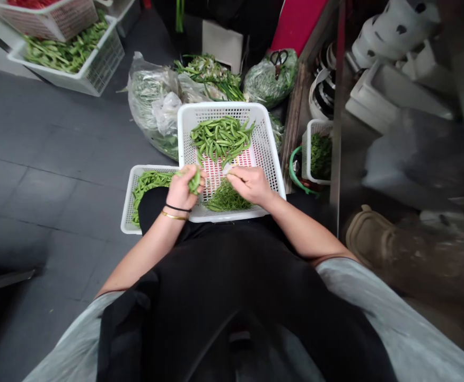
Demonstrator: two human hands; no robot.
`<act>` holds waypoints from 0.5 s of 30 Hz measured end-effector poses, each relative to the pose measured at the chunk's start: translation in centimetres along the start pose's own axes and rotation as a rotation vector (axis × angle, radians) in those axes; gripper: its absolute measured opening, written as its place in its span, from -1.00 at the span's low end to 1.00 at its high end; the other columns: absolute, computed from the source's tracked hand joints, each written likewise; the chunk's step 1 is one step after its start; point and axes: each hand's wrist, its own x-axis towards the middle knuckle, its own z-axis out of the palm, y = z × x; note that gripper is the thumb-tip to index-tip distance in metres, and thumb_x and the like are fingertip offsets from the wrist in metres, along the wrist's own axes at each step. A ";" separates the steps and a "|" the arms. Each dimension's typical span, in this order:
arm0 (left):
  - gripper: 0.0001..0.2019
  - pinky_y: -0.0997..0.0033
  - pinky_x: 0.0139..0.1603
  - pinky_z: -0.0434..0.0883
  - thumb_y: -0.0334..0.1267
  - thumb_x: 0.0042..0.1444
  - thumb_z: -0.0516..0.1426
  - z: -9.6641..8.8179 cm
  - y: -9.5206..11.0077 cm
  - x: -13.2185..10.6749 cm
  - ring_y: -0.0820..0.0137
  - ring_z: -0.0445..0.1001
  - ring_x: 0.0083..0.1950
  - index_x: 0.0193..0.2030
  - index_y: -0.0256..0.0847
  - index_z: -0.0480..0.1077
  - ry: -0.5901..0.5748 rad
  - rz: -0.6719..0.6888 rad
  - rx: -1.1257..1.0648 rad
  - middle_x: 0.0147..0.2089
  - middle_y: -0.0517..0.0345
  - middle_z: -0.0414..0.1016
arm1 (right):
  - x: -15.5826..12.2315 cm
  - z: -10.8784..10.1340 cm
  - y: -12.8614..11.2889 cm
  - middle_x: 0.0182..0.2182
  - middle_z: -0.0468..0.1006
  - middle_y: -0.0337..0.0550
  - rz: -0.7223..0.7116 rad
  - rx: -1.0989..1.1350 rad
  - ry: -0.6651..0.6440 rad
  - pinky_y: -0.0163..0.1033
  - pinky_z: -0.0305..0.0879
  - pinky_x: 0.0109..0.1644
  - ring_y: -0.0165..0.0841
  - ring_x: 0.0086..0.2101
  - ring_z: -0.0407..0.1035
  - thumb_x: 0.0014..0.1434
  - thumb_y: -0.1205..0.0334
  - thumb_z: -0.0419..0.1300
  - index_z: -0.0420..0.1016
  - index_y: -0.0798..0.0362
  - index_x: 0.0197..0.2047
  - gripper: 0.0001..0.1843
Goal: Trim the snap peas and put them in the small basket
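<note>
A white plastic basket (271, 154) rests on my lap. Green pea pods (221, 137) are heaped at its far end, and a pile of thin green trimmings (228, 196) lies at the near end. My left hand (184, 189), over the basket's left rim, is closed around a few pea pods (194, 181). Above the trimmings, my right hand (251, 183) is pinched, thumb against forefinger; whatever is between the fingertips is too small to name. A second white basket (126, 212) of green pods (152, 181) sits beside my left leg, partly hidden by it.
Bags of greens (152, 90) and loose leafy stalks (216, 77) lie beyond the basket. Scissors (279, 59) rest on another bag. Stacked crates (104, 63) stand at far left. To the right are a metal-edged shelf (337, 132) and a basket of herbs (320, 156).
</note>
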 end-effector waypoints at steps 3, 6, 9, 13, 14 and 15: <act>-0.84 0.62 -0.65 0.25 -0.26 -0.02 0.22 -2.7 1.4 0.6 0.53 0.39 -0.57 -0.41 -0.27 0.32 0.119 0.015 -0.055 -0.51 0.15 0.48 | -0.7 0.5 1.8 -0.40 0.50 -0.12 0.094 -0.129 -0.255 -0.32 0.17 -0.28 -0.38 -0.39 0.34 0.23 0.21 -0.02 0.49 0.11 -0.31 -0.72; -0.86 0.60 -0.67 0.25 -0.28 -0.01 0.19 -4.0 2.1 0.3 0.49 0.40 -0.57 -0.31 -0.24 0.35 0.031 -0.086 -0.071 -0.48 0.14 0.49 | -0.2 3.4 1.9 -0.20 0.54 0.01 0.106 -0.288 -0.532 -0.28 0.20 -0.29 -0.28 -0.29 0.41 0.09 0.28 0.12 0.50 0.10 -0.15 -0.74; -0.76 0.56 -0.65 0.29 -0.30 -0.09 0.24 -3.6 2.0 -0.5 0.49 0.37 -0.58 -0.23 -0.21 0.37 -0.096 -0.124 -0.086 -0.48 0.17 0.48 | 1.4 7.9 0.4 -0.27 0.57 0.06 0.088 -0.281 -0.730 -0.28 0.21 -0.34 -0.27 -0.32 0.42 0.12 0.15 0.12 0.54 0.15 -0.24 -0.73; -0.75 0.59 -0.70 0.24 -0.30 -0.19 0.32 -3.3 2.0 -1.3 0.56 0.26 -0.67 -0.36 -0.23 0.37 -0.175 -0.190 -0.037 -0.63 0.28 0.32 | 3.2 10.5 0.1 -0.41 0.57 -0.05 0.084 -0.223 -0.855 -0.35 0.12 -0.45 -0.39 -0.49 0.37 0.02 0.13 0.23 0.56 0.17 -0.36 -0.75; -0.75 0.61 -0.73 0.21 -0.30 -0.21 0.33 -3.4 2.0 -1.5 0.57 0.23 -0.69 -0.40 -0.25 0.37 -0.175 -0.228 0.002 -0.66 0.29 0.29 | 3.3 10.1 0.5 -0.45 0.56 -0.10 0.077 -0.189 -0.856 -0.37 0.09 -0.47 -0.43 -0.52 0.33 0.01 0.14 0.23 0.56 0.16 -0.39 -0.77; -0.75 0.62 -0.76 0.17 -0.29 -0.23 0.35 -3.5 1.9 -1.7 0.58 0.22 -0.72 -0.43 -0.27 0.38 -0.163 -0.262 0.058 -0.68 0.29 0.28 | 3.3 9.3 0.9 -0.49 0.54 -0.16 0.078 -0.142 -0.844 -0.38 0.07 -0.48 -0.46 -0.54 0.31 0.01 0.15 0.23 0.55 0.15 -0.41 -0.78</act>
